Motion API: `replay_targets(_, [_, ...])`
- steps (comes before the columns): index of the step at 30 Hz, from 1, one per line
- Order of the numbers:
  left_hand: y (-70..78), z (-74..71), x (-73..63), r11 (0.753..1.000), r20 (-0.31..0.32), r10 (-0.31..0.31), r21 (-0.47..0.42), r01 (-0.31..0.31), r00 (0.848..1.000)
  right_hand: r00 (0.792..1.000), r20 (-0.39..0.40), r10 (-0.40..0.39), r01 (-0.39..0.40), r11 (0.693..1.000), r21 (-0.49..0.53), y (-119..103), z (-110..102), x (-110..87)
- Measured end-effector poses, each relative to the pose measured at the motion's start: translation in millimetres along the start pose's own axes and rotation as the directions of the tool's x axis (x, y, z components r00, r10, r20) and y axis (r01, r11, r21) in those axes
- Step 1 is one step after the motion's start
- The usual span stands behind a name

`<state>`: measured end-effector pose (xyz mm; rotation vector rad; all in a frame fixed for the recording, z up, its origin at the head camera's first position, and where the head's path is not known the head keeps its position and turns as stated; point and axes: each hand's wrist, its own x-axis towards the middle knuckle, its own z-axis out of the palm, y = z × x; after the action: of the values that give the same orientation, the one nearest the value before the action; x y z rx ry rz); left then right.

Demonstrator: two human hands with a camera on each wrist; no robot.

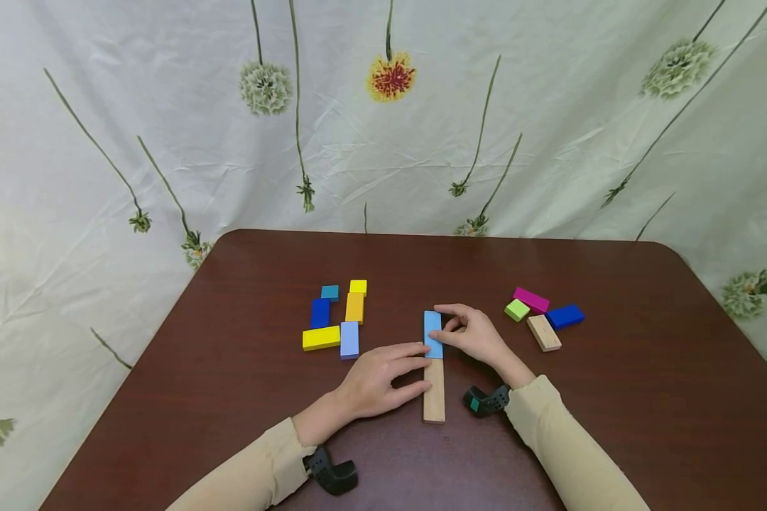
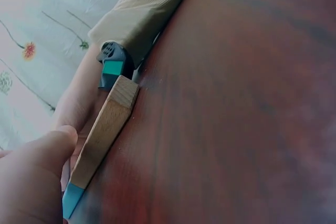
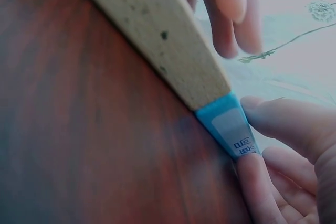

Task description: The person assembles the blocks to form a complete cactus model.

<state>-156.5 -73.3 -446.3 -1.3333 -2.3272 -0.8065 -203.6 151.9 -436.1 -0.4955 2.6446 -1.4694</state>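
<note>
A light blue block [image 1: 432, 333] and a plain wooden block [image 1: 434, 397] lie end to end in one line on the table. My right hand [image 1: 476, 337] holds the blue block by its far part, thumb on its near side and index finger at the far end. From the left, my left hand [image 1: 380, 376] reaches in with fingers extended, fingertips at the blocks' left edge around the joint, thumb beside the wooden block. In the right wrist view, a pale label with print marks the blue block's side [image 3: 231, 127]. Dark specks dot the wooden block's side [image 3: 157, 35].
Left of the hands lies a group of blocks, among them a dark blue block [image 1: 320, 313], an orange block [image 1: 354, 308] and a periwinkle block [image 1: 349, 340]. To the right lie a magenta block [image 1: 532, 299], a green block [image 1: 517, 309], a blue block [image 1: 565, 316] and a wooden block [image 1: 544, 333].
</note>
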Motion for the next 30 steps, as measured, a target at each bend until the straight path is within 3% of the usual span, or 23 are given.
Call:
replay_targets(8, [-3.3, 2.4, 4.0, 0.997, 0.019, 0.045, 0.059, -0.047, 0.999, 1.0, -0.019, 0.008, -0.008, 1.0, -0.002, 0.0, 3.1, 0.0])
replay_targets(19, [-3.2, 3.0, 4.9, 0.998, 0.064, 0.015, 0.062, -0.019, 0.998, 0.996, -0.084, 0.03, -0.031, 0.999, -0.012, -1.1, 5.1, -7.4])
replay_targets(30, [-3.1, 3.4, 4.1, 0.997, 0.07, 0.006, 0.076, -0.011, 0.998, 0.985, -0.163, -0.058, 0.06, 0.998, 0.002, 2.3, -8.1, -20.1])
